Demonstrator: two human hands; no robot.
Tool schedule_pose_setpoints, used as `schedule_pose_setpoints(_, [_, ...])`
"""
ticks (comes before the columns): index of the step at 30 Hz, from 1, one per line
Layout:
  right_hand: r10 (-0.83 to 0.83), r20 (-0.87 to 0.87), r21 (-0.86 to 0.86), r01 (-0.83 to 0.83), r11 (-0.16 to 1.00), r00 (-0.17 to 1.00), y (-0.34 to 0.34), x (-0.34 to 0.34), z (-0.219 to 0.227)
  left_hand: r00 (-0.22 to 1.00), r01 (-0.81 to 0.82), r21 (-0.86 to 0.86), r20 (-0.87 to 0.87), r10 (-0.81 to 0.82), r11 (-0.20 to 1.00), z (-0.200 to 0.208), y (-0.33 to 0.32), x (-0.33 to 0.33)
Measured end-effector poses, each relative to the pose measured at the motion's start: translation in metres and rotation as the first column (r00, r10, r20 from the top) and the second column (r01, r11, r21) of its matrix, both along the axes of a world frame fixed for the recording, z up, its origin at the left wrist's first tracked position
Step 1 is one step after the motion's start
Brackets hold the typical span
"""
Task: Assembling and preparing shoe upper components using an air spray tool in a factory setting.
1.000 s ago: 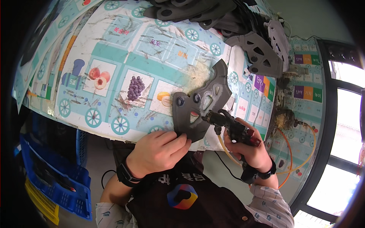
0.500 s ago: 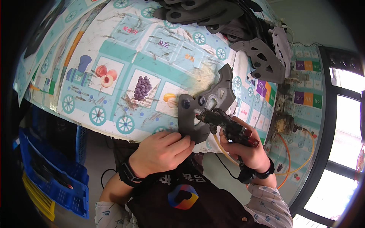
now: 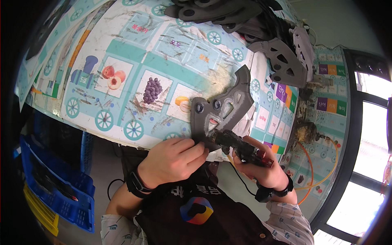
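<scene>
A flat grey moulded part [image 3: 222, 110] with several cut-out holes lies at the near edge of the table. My left hand [image 3: 171, 161] pinches its lower edge. My right hand [image 3: 261, 165] grips a dark hand tool [image 3: 241, 147] whose tip touches the part's lower end. A thin cable runs down from the tool. Both wrists wear black bands.
The table [image 3: 122, 61] is covered with a worn mat printed with a train and fruit. A pile of similar grey parts [image 3: 253, 28] sits at the far right. Blue crates [image 3: 57, 183] stand on the floor at left. An orange hose [image 3: 318, 163] loops at right by the window.
The grey part has shifted slightly toward me and the tool tip has stayed against its lower end. My left hand has kept its pinch on the part's edge.
</scene>
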State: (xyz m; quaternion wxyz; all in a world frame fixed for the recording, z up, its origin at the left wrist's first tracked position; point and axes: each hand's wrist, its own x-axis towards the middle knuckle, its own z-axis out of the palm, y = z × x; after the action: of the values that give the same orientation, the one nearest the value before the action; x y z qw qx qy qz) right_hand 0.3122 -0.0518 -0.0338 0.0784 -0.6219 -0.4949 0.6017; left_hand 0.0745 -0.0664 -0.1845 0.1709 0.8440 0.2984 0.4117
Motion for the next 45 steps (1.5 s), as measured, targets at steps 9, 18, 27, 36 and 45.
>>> schedule_pose_setpoints(9, [-0.24, 0.011, 0.201, 0.233, 0.951, 0.971, -0.029, 0.055, 0.019, 0.997, -0.057, -0.03, 0.053, 0.058, 0.998, 0.008, -0.001, 0.003])
schedule_pose_setpoints(18, [-0.285, 0.645, 0.619, -0.266, 0.739, 0.709, -0.019, 0.141, -0.058, 0.789, 0.02, -0.719, 0.438, 0.43, 0.695, 0.024, -0.016, 0.013])
schedule_pose_setpoints(27, [-0.284, 0.579, 0.701, -0.289, 0.652, 0.764, -0.045, 0.141, -0.051, 0.859, -0.483, -0.471, -0.092, 0.503, 0.738, 0.047, 0.007, 0.015])
schedule_pose_setpoints(36, [-0.639, 0.513, 0.814, -0.088, 0.574, 0.573, -0.082, 0.227, -0.045, 0.875, -0.484, -0.42, -0.251, 0.415, 0.768, 0.033, 0.057, 0.022])
schedule_pose_setpoints(45, [-0.836, 0.512, 0.853, -0.004, 0.522, 0.197, -0.143, 0.334, -0.096, 0.949, -0.31, -0.441, -0.191, 0.25, 0.842, 0.034, 0.064, 0.011])
